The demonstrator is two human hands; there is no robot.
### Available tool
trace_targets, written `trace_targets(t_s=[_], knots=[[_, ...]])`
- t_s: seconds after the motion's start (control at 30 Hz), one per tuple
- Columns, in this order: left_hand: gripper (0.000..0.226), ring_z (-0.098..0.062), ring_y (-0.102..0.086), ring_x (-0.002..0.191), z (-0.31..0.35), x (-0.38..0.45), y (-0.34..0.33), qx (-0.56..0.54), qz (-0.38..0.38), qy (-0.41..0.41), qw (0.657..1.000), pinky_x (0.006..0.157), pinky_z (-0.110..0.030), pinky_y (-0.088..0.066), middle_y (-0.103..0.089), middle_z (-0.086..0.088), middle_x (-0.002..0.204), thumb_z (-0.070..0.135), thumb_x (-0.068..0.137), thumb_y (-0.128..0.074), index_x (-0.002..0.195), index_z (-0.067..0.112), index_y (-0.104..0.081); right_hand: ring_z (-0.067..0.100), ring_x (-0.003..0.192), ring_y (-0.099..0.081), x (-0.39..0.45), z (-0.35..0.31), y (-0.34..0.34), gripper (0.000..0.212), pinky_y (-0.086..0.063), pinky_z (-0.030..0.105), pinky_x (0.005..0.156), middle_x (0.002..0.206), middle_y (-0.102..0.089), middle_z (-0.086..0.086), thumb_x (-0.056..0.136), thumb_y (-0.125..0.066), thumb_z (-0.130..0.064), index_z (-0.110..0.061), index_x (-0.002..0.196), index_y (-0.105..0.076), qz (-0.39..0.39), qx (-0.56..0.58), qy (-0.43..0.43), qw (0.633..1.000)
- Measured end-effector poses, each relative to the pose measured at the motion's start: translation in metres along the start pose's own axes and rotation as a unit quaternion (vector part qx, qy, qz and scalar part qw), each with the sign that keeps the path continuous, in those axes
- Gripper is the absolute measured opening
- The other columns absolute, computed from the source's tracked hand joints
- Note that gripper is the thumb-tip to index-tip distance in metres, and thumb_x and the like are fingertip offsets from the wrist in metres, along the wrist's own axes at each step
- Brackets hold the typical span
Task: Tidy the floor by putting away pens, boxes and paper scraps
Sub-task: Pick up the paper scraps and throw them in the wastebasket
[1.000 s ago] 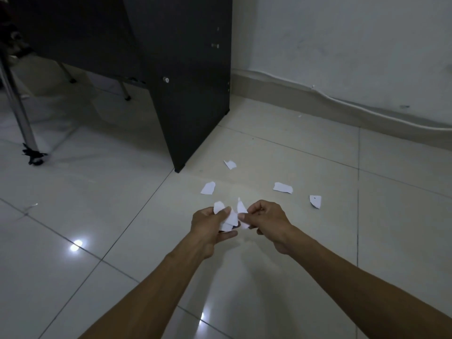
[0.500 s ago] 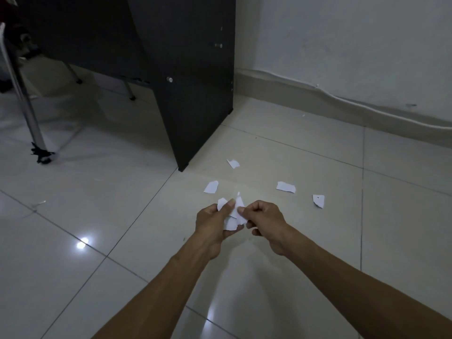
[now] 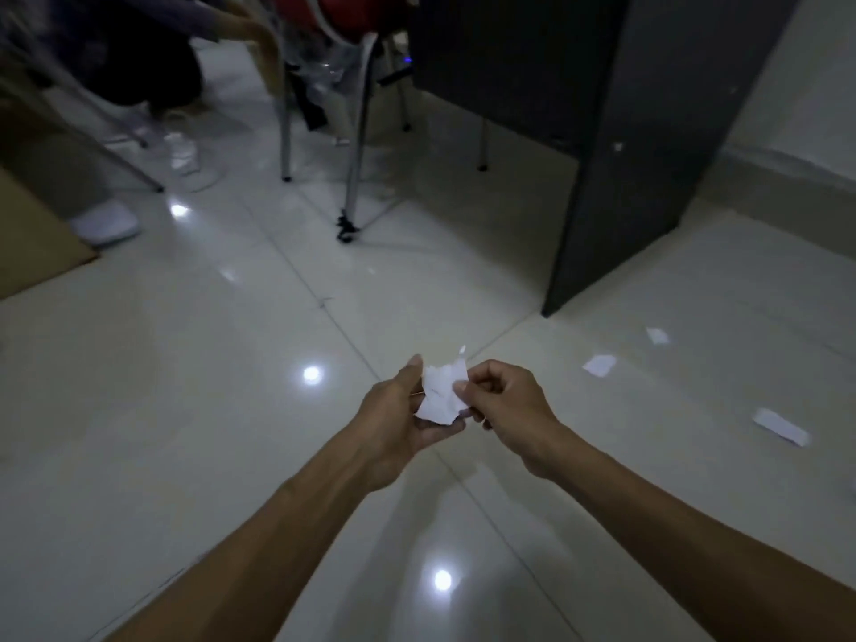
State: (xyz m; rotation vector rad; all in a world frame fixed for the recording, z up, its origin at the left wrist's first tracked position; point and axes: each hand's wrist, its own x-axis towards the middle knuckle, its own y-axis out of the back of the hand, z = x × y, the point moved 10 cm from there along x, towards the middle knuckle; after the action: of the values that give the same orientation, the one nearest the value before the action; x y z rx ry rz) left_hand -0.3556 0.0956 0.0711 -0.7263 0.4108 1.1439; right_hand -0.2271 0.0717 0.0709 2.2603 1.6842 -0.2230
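The left hand is cupping a bunch of paper scraps, while the right hand is pinching the bunch's right edge between thumb and forefinger, both hovering above the floor. The palm is hiding the lower part of the bunch, so the number of pieces is hard to tell. The scraps are showing white, torn and crumpled. Three loose scraps are lying on the tiles to the right, near the dark desk panel.
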Motion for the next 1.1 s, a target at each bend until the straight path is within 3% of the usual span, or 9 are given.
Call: trace_targets(t_s=[0.13, 0.23, 0.33, 0.43, 0.6, 0.8, 0.97, 1.1], knots=[[0.022, -0.032, -0.07, 0.091, 0.038, -0.018, 0.053, 0.056, 0.058, -0.036, 0.996, 0.076, -0.035, -0.06, -0.069, -0.022, 0.106, 0.01, 0.095, -0.053, 0.109, -0.006, -0.06, -0.001, 0.053, -0.061, 0.012, -0.035, -0.064, 0.007, -0.041, 0.015, 0.051, 0.074, -0.067, 0.001, 0.089, -0.062, -0.019, -0.014, 0.086, -0.065, -0.052, -0.015, 0.029, 0.998], [0.015, -0.03, -0.07, 0.08, 0.06, -0.036, 0.097, 0.061, 0.111, -0.052, 0.991, 0.069, -0.033, -0.061, -0.068, -0.024, 0.101, 0.0, 0.092, -0.055, 0.104, -0.008, -0.06, 0.01, 0.066, -0.064, 0.011, -0.052, -0.114, 0.009, -0.045, 0.025, 0.057, 0.082, -0.068, 0.003, 0.088, -0.061, -0.025, -0.016, 0.089, -0.063, -0.086, -0.038, 0.03, 0.995], [0.019, -0.024, -0.07, 0.069, 0.064, -0.058, 0.135, 0.05, 0.151, -0.052, 0.986, 0.063, -0.03, -0.061, -0.068, -0.02, 0.095, 0.0, 0.093, -0.054, 0.109, -0.008, -0.059, 0.017, 0.07, -0.059, 0.0, -0.06, -0.158, 0.011, -0.046, 0.031, 0.06, 0.083, -0.066, 0.002, 0.087, -0.058, -0.028, -0.018, 0.09, -0.061, -0.112, -0.06, 0.026, 0.992], [0.016, -0.025, -0.07, 0.069, 0.058, -0.084, 0.17, 0.046, 0.185, -0.074, 0.979, 0.067, -0.032, -0.061, -0.068, -0.019, 0.095, 0.0, 0.093, -0.054, 0.107, -0.006, -0.06, 0.019, 0.072, -0.059, -0.017, -0.063, -0.195, 0.011, -0.05, 0.037, 0.067, 0.084, -0.066, 0.003, 0.086, -0.058, -0.029, -0.019, 0.085, -0.061, -0.142, -0.099, 0.032, 0.984], [0.018, -0.026, -0.071, 0.073, 0.047, -0.139, 0.233, 0.021, 0.245, -0.133, 0.96, 0.07, -0.033, -0.061, -0.068, -0.021, 0.101, 0.004, 0.091, -0.058, 0.107, -0.003, -0.062, 0.017, 0.07, -0.06, -0.056, -0.077, -0.259, 0.012, -0.047, 0.031, 0.063, 0.086, -0.067, 0.006, 0.086, -0.059, -0.026, -0.016, 0.094, -0.061, -0.211, -0.136, 0.042, 0.967], [0.006, -0.017, -0.072, 0.066, 0.039, -0.226, 0.336, -0.028, 0.354, -0.226, 0.907, 0.062, -0.025, -0.058, -0.071, -0.015, 0.089, 0.003, 0.09, -0.06, 0.094, 0.003, -0.065, 0.019, 0.07, -0.062, -0.114, -0.097, -0.375, 0.003, -0.05, 0.034, 0.065, 0.079, -0.067, 0.004, 0.084, -0.062, -0.024, -0.022, 0.082, -0.06, -0.276, -0.135, 0.077, 0.949], [0.016, -0.016, -0.073, 0.068, 0.037, -0.305, 0.42, -0.038, 0.435, -0.251, 0.864, 0.058, -0.022, -0.057, -0.072, -0.01, 0.088, 0.002, 0.089, -0.061, 0.104, 0.001, -0.064, 0.021, 0.076, -0.066, -0.167, -0.108, -0.478, 0.004, -0.053, 0.036, 0.069, 0.079, -0.068, 0.002, 0.083, -0.064, -0.022, -0.024, 0.084, -0.061, -0.35, -0.131, 0.113, 0.921], [0.013, -0.019, -0.074, 0.075, 0.04, -0.368, 0.477, 0.005, 0.5, -0.27, 0.823, 0.061, -0.025, -0.059, -0.074, -0.01, 0.089, 0.007, 0.088, -0.064, 0.101, 0.007, -0.067, 0.018, 0.078, -0.067, -0.205, -0.118, -0.55, 0.005, -0.057, 0.036, 0.073, 0.082, -0.069, 0.001, 0.083, -0.066, -0.023, -0.026, 0.082, -0.062, -0.382, -0.099, 0.11, 0.912]])
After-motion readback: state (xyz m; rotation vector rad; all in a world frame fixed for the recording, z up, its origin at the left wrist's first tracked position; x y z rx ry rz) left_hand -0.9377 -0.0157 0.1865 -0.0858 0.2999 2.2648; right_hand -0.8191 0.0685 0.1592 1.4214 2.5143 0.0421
